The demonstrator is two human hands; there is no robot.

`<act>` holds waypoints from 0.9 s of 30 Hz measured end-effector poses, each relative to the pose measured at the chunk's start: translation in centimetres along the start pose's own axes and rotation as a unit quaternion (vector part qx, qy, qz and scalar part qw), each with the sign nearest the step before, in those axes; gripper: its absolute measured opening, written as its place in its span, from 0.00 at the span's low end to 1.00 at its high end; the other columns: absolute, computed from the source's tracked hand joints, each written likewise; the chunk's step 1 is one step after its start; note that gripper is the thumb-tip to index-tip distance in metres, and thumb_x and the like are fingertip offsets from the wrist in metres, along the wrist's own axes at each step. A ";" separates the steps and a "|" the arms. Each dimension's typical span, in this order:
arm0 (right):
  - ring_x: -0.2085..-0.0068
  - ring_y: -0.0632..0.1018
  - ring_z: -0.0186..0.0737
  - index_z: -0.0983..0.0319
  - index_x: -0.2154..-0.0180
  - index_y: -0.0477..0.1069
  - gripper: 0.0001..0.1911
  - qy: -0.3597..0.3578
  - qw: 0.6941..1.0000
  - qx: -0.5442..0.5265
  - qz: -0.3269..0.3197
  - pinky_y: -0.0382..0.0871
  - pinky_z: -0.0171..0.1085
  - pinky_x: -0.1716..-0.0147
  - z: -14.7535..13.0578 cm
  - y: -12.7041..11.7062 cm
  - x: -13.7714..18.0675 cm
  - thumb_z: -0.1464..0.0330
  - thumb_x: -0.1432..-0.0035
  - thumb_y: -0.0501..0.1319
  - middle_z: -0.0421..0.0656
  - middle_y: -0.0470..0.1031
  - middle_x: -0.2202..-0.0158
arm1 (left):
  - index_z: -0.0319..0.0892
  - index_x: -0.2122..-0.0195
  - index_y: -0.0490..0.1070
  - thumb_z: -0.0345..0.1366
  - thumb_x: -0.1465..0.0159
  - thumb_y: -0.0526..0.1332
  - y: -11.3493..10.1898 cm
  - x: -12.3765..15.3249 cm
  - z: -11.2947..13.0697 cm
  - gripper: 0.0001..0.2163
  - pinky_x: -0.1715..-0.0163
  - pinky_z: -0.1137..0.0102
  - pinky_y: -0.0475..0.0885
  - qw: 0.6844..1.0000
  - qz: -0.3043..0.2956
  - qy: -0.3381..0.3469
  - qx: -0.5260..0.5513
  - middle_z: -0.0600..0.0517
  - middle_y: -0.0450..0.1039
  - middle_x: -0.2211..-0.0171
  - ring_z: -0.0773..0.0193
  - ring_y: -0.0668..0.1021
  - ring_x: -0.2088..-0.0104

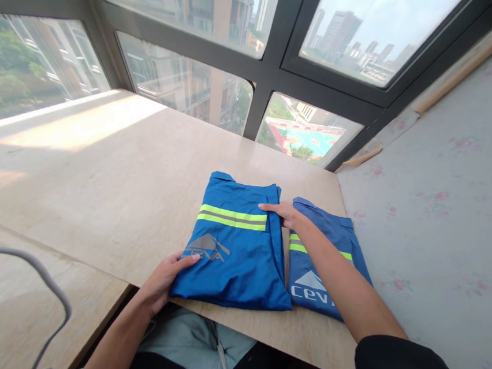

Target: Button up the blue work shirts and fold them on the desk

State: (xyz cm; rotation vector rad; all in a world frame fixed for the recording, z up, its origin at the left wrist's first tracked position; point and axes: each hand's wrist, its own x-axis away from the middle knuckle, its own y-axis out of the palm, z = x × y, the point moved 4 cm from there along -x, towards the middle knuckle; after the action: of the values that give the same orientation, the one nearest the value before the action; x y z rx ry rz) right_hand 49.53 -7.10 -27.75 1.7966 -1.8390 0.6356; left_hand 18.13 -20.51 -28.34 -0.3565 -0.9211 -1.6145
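A folded blue work uniform point(238, 265) lies near the front edge of the stone-look surface. It has a yellow and grey reflective band and a grey printed logo. My left hand point(162, 278) grips its lower left edge, thumb on top beside the logo and the other fingers tucked out of sight. At the upper right edge, my right hand point(286, 211) pinches the same uniform, its thumb stretched over the cloth near the band. Under my right forearm is a second folded blue uniform point(308, 266), slightly duller in colour, with a white logo partly covered by the arm.
Large windows with dark frames point(276, 48) border the far side of the sill-like surface point(111, 183). On the right rises a wall with flowered paper point(437, 226). A grey cable point(57, 288) curves in at the lower left, near the surface's cut-out edge.
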 end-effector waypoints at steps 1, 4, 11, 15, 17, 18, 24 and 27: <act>0.64 0.83 0.47 0.65 0.63 0.78 0.19 -0.010 1.000 0.003 0.003 0.81 0.43 0.61 -0.1 0.2 0.0 0.70 0.61 0.76 0.49 0.83 0.66 | 0.37 0.54 0.76 0.37 0.45 0.71 0.0 0.0 0.0 0.18 0.60 0.68 0.79 1.000 0.002 0.001 -0.002 0.42 0.82 0.59 0.55 0.83 0.60; 0.64 0.83 0.48 0.65 0.65 0.78 0.20 -0.054 0.998 0.019 0.034 0.81 0.42 0.59 -0.6 0.7 0.2 0.72 0.64 0.77 0.48 0.83 0.67 | 0.36 0.55 0.76 0.38 0.45 0.71 0.0 0.0 -0.1 0.18 0.60 0.68 0.79 1.000 0.006 0.006 -0.011 0.42 0.81 0.59 0.54 0.83 0.60; 0.66 0.83 0.48 0.66 0.64 0.77 0.18 -0.003 0.998 0.005 -0.065 0.81 0.45 0.62 -0.7 3.1 1.2 0.74 0.61 0.75 0.48 0.83 0.68 | 0.35 0.53 0.75 0.37 0.45 0.71 0.4 -0.7 0.5 0.20 0.59 0.62 0.80 1.000 -0.010 -0.017 0.010 0.39 0.81 0.59 0.50 0.83 0.59; 0.69 0.83 0.47 0.65 0.67 0.77 0.14 -0.043 0.998 0.044 -0.008 0.81 0.42 0.65 -0.8 3.5 1.5 0.77 0.61 0.73 0.46 0.82 0.72 | 0.37 0.53 0.75 0.36 0.49 0.73 0.3 -0.8 1.0 0.22 0.59 0.60 0.81 1.000 -0.022 -0.017 -0.003 0.40 0.81 0.60 0.49 0.83 0.60; 0.69 0.82 0.48 0.65 0.68 0.77 0.15 -0.060 0.997 0.049 0.012 0.80 0.42 0.66 -1.1 3.7 1.5 0.79 0.62 0.72 0.45 0.82 0.75 | 0.38 0.53 0.75 0.34 0.50 0.74 0.1 -0.6 1.0 0.23 0.59 0.61 0.81 1.000 -0.012 0.006 -0.017 0.42 0.82 0.60 0.50 0.83 0.59; 0.69 0.82 0.48 0.65 0.67 0.77 0.15 -0.066 0.997 0.048 0.013 0.80 0.43 0.67 -1.3 3.8 1.6 0.79 0.62 0.72 0.45 0.81 0.75 | 0.39 0.54 0.75 0.33 0.51 0.75 0.0 -0.4 0.9 0.23 0.60 0.62 0.81 1.000 -0.004 0.017 -0.020 0.43 0.82 0.60 0.51 0.83 0.60; 0.68 0.82 0.51 0.65 0.67 0.77 0.16 -0.113 0.993 0.014 -0.009 0.80 0.46 0.66 -4.0 3.5 3.8 0.79 0.62 0.72 0.45 0.82 0.74 | 0.38 0.54 0.74 0.31 0.50 0.73 0.7 1.2 1.0 0.21 0.61 0.65 0.81 0.999 0.022 0.043 -0.015 0.44 0.82 0.61 0.54 0.84 0.63; 0.69 0.82 0.50 0.66 0.69 0.76 0.14 -0.127 0.992 -0.009 -0.012 0.80 0.46 0.66 -6.1 2.1 5.8 0.79 0.62 0.72 0.46 0.81 0.75 | 0.39 0.53 0.74 0.32 0.49 0.72 2.1 2.4 1.9 0.22 0.61 0.65 0.81 0.998 0.017 0.058 -0.026 0.44 0.82 0.60 0.53 0.83 0.61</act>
State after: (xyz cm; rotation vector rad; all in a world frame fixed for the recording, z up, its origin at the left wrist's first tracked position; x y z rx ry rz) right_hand 47.44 -7.70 -19.34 1.9592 -1.9748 0.3932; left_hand 18.98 -20.77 -24.74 -0.3100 -0.7820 -1.6122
